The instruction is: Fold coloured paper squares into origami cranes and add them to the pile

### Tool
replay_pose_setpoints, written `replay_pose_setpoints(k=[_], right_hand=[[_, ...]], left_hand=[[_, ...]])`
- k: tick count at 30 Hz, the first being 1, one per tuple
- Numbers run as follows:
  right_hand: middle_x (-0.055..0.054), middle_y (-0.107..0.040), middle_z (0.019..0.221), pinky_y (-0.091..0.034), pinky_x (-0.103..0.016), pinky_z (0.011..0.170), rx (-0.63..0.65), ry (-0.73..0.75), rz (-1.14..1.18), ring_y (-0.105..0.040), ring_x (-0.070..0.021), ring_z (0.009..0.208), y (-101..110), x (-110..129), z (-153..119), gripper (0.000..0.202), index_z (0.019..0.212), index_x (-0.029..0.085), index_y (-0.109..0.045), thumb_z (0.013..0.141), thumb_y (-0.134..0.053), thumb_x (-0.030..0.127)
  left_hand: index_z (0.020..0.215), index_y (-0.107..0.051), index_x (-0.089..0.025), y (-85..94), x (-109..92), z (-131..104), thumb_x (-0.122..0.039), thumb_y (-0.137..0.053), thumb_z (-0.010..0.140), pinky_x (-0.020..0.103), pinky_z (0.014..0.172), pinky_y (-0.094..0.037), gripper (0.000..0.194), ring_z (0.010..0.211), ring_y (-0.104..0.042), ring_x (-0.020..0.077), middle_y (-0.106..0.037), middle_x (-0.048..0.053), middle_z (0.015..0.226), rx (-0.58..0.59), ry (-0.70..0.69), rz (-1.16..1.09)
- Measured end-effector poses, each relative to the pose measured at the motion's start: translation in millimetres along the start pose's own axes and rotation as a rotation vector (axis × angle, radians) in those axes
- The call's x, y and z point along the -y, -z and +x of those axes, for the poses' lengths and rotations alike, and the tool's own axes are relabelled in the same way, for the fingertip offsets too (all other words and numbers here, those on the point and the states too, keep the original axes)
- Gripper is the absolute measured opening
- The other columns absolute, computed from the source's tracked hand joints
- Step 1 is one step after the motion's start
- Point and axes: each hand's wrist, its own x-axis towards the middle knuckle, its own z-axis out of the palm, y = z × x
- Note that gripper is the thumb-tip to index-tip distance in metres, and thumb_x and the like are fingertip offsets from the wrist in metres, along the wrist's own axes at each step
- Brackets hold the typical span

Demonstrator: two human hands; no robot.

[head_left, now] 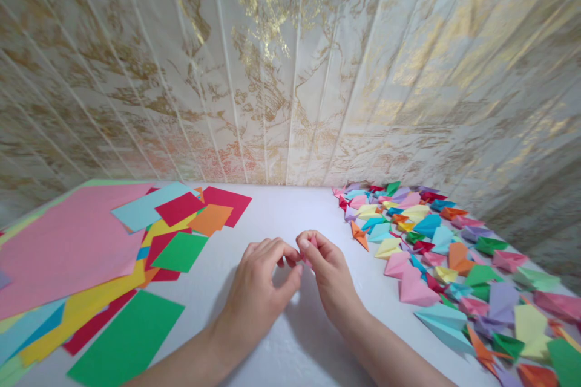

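Observation:
Both hands are raised over the middle of the white table. My right hand [323, 263] pinches a small pink paper piece [307, 252] between thumb and fingers. Most of that piece is hidden by the fingers, so its shape is hard to make out. Close beside it on the left, my left hand [267, 275] has its thumb and index finger apart, with the fingertips near the pink piece. The other fingers of my left hand are curled, and nothing shows in them.
Flat coloured sheets lie at the left, among them a large pink sheet [82, 236] and a green rectangle [129, 338]. Many folded paper pieces, such as a light blue one [447, 323], cover the right side. A patterned curtain [281, 72] hangs behind the white table [285, 208].

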Motion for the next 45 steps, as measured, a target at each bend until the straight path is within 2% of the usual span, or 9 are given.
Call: replay_pose_setpoints(k=[5, 12, 16, 20, 27, 30, 35, 40, 45], right_hand=[[0.004, -0.044, 0.066, -0.036, -0.025, 0.064, -0.008, -0.132, 0.171, -0.043, -0.0139, 0.066, -4.1, -3.3, 0.9, 0.035, 0.070, 0.019, -0.054, 0.076, -0.075, 0.047], [0.003, -0.051, 0.068, -0.039, -0.025, 0.070, -0.011, -0.131, 0.175, -0.047, -0.0135, 0.070, -3.2, -6.0, 0.6, 0.031, 0.072, 0.018, -0.060, 0.075, -0.078, 0.044], [0.000, -0.060, 0.079, -0.041, -0.026, 0.067, -0.004, -0.094, 0.044, -0.052, -0.0154, 0.073, 1.8, -8.4, 4.0, 0.032, 0.091, 0.020, -0.065, 0.074, -0.079, 0.043], [0.006, -0.055, 0.068, -0.042, -0.024, 0.063, 0.001, -0.010, 0.029, -0.050, -0.0134, 0.064, 7.9, -15.3, 10.8, 0.038, 0.104, 0.025, -0.059, 0.076, -0.076, 0.042], [0.006, -0.049, 0.069, -0.040, -0.023, 0.061, -0.011, 0.168, -0.058, -0.047, -0.0128, 0.064, 9.5, -21.8, 10.0, 0.023, 0.079, 0.023, -0.051, 0.080, -0.072, 0.035], [0.002, -0.054, 0.074, -0.043, -0.026, 0.068, 0.076, 0.217, -0.170, -0.052, -0.0149, 0.070, 10.6, -17.4, 8.3, 0.014, 0.080, 0.022, -0.059, 0.087, -0.062, 0.033], [-0.003, -0.065, 0.086, -0.044, -0.029, 0.076, 0.249, 0.331, -0.377, -0.059, -0.0184, 0.082, 9.2, -3.5, 6.3, 0.018, 0.086, 0.022, -0.071, 0.091, -0.054, 0.028], [-0.004, -0.069, 0.086, -0.044, -0.029, 0.075, 0.236, 0.284, -0.411, -0.062, -0.0200, 0.083, 2.4, 5.0, 7.0, 0.014, 0.081, 0.022, -0.074, 0.086, -0.066, 0.033], [-0.003, -0.067, 0.074, -0.045, -0.030, 0.068, 0.175, 0.145, -0.240, -0.061, -0.0198, 0.071, 2.6, -4.6, 15.7, 0.023, 0.075, 0.018, -0.069, 0.078, -0.074, 0.041]], left_hand=[[0.085, -0.060, -0.022, -5.7, 7.9, 0.4, -0.039, -0.057, 0.088, 0.030, 0.076, -0.041, 0.018, 0.079, -0.057, 0.0188, -0.063, -0.002, 0.080, 0.112, 0.212, -0.277], [0.078, -0.062, -0.020, -3.8, 16.0, 8.4, -0.035, -0.055, 0.086, 0.027, 0.071, -0.040, 0.019, 0.073, -0.053, 0.0169, -0.059, -0.002, 0.074, 0.115, 0.220, -0.406], [0.071, -0.056, -0.020, -1.8, 17.3, 10.2, -0.035, -0.054, 0.085, 0.026, 0.069, -0.038, 0.020, 0.069, -0.051, 0.0162, -0.055, -0.003, 0.068, 0.080, 0.238, -0.442], [0.066, -0.052, -0.020, -0.7, 22.0, 14.4, -0.034, -0.058, 0.079, 0.026, 0.070, -0.037, 0.020, 0.070, -0.047, 0.0159, -0.052, -0.003, 0.067, 0.030, 0.270, -0.529], [0.063, -0.050, -0.020, -3.2, 21.5, 16.7, -0.047, -0.058, 0.076, 0.026, 0.061, -0.033, 0.031, 0.062, -0.040, 0.0141, -0.044, -0.005, 0.061, 0.047, 0.333, -0.663], [0.061, -0.047, -0.021, -3.6, 20.6, 18.3, -0.049, -0.057, 0.075, 0.026, 0.061, -0.033, 0.033, 0.061, -0.039, 0.0137, -0.044, -0.005, 0.060, 0.027, 0.359, -0.686], [0.061, -0.048, -0.021, 6.9, 22.3, 21.5, -0.047, -0.059, 0.071, 0.025, 0.060, -0.032, 0.031, 0.058, -0.039, 0.0131, -0.044, -0.005, 0.057, 0.023, 0.393, -0.709], [0.062, -0.050, -0.020, 17.7, 19.6, 16.0, -0.048, -0.062, 0.070, 0.025, 0.061, -0.033, 0.032, 0.059, -0.042, 0.0136, -0.046, -0.005, 0.059, 0.028, 0.398, -0.715], [0.061, -0.048, -0.020, 15.0, 19.5, 12.8, -0.056, -0.060, 0.071, 0.026, 0.061, -0.032, 0.039, 0.059, -0.040, 0.0140, -0.042, -0.005, 0.058, 0.020, 0.354, -0.715]])
